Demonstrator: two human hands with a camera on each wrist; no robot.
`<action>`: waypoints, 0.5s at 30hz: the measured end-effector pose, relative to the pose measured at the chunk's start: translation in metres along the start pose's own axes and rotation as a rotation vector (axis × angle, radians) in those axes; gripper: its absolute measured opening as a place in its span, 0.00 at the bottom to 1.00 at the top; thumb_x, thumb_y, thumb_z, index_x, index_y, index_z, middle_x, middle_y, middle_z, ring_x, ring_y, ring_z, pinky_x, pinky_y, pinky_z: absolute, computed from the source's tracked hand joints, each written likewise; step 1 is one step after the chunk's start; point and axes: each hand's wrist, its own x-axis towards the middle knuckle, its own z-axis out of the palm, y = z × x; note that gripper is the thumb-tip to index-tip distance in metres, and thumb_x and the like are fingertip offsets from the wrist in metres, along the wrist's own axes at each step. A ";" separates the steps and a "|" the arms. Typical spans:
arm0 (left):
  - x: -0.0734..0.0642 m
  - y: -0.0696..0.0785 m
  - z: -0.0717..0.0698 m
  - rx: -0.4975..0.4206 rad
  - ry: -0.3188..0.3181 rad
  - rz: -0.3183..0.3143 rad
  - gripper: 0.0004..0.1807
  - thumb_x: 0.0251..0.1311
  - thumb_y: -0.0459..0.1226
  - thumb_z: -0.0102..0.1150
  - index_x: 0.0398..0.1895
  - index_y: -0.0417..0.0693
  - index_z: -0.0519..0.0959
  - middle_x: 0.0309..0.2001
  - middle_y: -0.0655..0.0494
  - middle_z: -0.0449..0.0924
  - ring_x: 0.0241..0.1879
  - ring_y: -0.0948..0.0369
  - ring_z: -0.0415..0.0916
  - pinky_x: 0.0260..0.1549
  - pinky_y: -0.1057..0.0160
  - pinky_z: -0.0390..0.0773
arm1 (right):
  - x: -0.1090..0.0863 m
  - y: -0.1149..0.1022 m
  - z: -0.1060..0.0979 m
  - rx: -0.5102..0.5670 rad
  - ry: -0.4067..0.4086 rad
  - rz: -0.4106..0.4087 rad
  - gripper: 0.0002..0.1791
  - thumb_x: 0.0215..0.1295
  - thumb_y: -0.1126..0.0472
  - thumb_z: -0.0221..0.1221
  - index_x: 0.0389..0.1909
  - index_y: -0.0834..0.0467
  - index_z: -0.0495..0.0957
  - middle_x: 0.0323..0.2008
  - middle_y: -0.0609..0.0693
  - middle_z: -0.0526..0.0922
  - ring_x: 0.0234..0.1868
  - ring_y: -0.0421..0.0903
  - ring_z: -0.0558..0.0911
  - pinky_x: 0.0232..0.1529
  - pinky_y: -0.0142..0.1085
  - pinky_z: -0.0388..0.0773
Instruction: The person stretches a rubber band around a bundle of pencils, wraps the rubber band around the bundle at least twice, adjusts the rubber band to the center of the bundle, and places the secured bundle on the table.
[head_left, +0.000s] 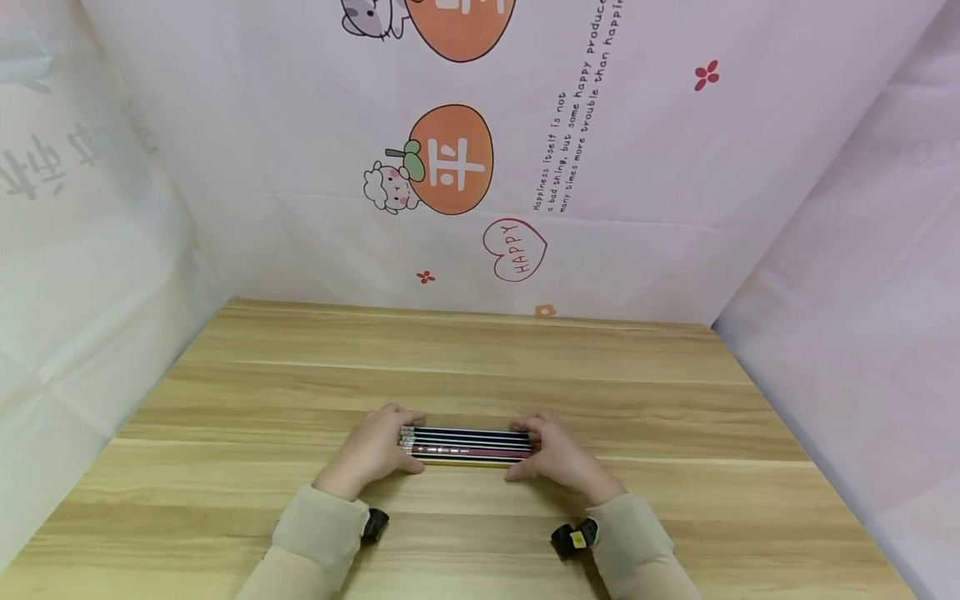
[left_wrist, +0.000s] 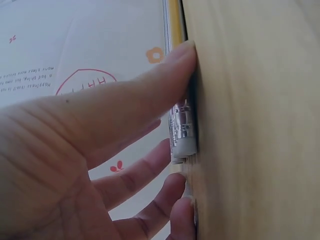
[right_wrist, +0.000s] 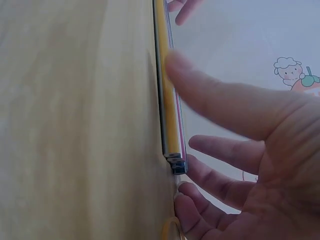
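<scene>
A flat row of pencils (head_left: 468,446) lies sideways on the wooden table, dark-striped ones behind a magenta one and a yellow one at the near edge. Around their left end, with its silvery ferrules and pale erasers (left_wrist: 184,132), my left hand (head_left: 378,446) grips with the thumb on the near side and fingers on the far side. My right hand (head_left: 558,457) holds the opposite end the same way. In the right wrist view its thumb lies against the yellow pencil (right_wrist: 170,110), above the dark pencil ends (right_wrist: 178,166).
The wood-grain table (head_left: 480,367) spreads out on every side of the pencils. A white printed cloth (head_left: 622,258) hangs behind it, and pale cloth walls stand at left and right. Each wrist carries a small black camera below a beige cuff (head_left: 318,527).
</scene>
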 end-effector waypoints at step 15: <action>0.000 -0.003 0.000 -0.014 -0.013 0.007 0.33 0.43 0.39 0.80 0.57 0.49 0.81 0.56 0.51 0.79 0.57 0.46 0.72 0.59 0.44 0.74 | 0.002 0.000 0.003 -0.076 0.028 0.015 0.35 0.46 0.63 0.77 0.58 0.64 0.78 0.51 0.54 0.76 0.45 0.47 0.71 0.52 0.43 0.73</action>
